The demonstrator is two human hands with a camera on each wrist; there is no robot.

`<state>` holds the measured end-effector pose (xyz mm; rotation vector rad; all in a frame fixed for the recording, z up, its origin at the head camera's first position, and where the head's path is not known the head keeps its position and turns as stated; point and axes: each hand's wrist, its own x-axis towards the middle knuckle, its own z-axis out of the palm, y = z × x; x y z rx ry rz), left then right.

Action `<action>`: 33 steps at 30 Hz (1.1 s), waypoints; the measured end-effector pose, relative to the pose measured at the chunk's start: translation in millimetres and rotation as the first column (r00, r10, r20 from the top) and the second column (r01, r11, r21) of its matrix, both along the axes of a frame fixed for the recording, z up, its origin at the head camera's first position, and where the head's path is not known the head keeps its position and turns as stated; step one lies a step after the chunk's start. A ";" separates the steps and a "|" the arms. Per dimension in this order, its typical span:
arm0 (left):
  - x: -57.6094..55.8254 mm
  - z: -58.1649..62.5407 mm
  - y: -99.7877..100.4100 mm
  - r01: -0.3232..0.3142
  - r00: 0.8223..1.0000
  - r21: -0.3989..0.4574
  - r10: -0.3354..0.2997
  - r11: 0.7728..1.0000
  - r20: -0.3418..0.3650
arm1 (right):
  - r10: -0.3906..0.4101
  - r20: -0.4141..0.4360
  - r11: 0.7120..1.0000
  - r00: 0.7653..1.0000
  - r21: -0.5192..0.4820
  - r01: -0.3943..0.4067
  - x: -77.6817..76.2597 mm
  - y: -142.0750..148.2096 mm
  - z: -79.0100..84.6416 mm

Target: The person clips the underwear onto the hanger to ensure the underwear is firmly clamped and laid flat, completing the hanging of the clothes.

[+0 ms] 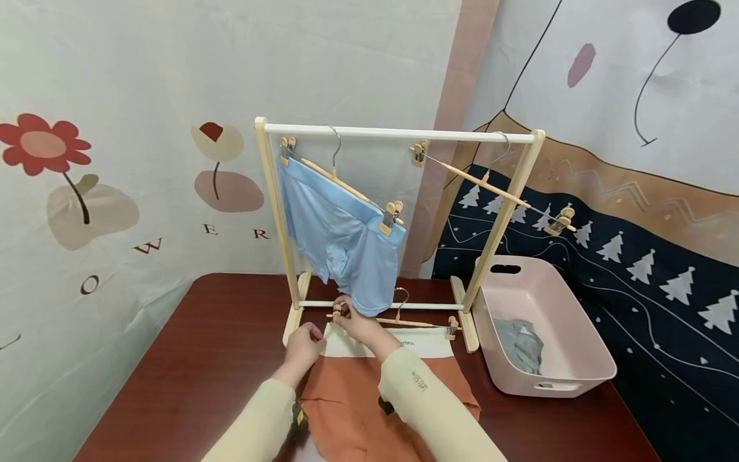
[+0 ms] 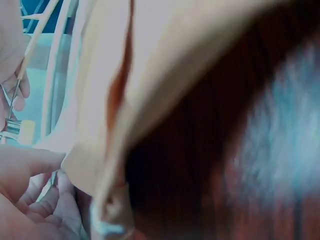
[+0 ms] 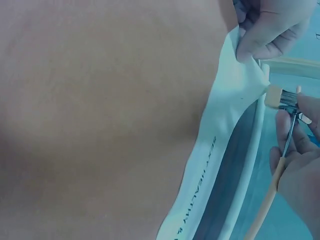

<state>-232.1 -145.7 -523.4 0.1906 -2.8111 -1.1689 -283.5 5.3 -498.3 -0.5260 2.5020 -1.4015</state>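
Orange-brown underpants [image 1: 346, 385] with a white, lettered waistband [image 3: 210, 145] lie spread in front of me on the table. My left hand [image 1: 305, 350] pinches the waistband's left corner between thumb and fingers, as the left wrist view also shows. At the left end of a wooden hanger [image 1: 417, 323], my right hand [image 1: 362, 327] grips the clip [image 3: 274, 96]. In the right wrist view that clip's wooden jaw meets the waistband's corner. The hanger's other clip [image 1: 451, 330] is at the waistband's right corner.
A wooden rack [image 1: 398, 133] stands behind the underpants. Blue underpants [image 1: 346, 237] hang from it by clips, beside a bare hanger [image 1: 479, 183]. A pink basket [image 1: 554, 295] at the right holds a grey cloth [image 1: 519, 343]. The dark red table [image 1: 190, 359] extends leftward.
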 end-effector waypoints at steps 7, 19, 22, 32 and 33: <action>-1.8 4.7 -0.6 -0.009 0.992 0.226 -0.020 0.974 0.126 | -0.002 0.073 1.000 0.997 -0.012 0.003 -0.6 1.7 9.1; -3.6 9.5 4.1 -0.111 0.951 0.463 -0.042 0.879 0.306 | 0.047 0.181 0.986 0.982 -0.164 -0.017 -4.6 6.3 19.4; -3.7 6.8 4.3 -0.102 0.963 0.470 -0.031 0.877 0.268 | 0.036 0.175 0.991 0.984 -0.136 -0.012 -6.0 8.9 20.6; -1.7 3.3 5.2 -0.072 0.996 0.432 0.040 0.899 0.082 | 0.032 0.226 0.994 0.973 -0.112 -0.007 -9.5 16.8 22.9; -1.3 3.7 5.8 -0.067 0.997 0.426 0.041 0.902 0.071 | 0.024 0.233 0.995 0.972 -0.096 -0.001 -9.8 17.3 23.2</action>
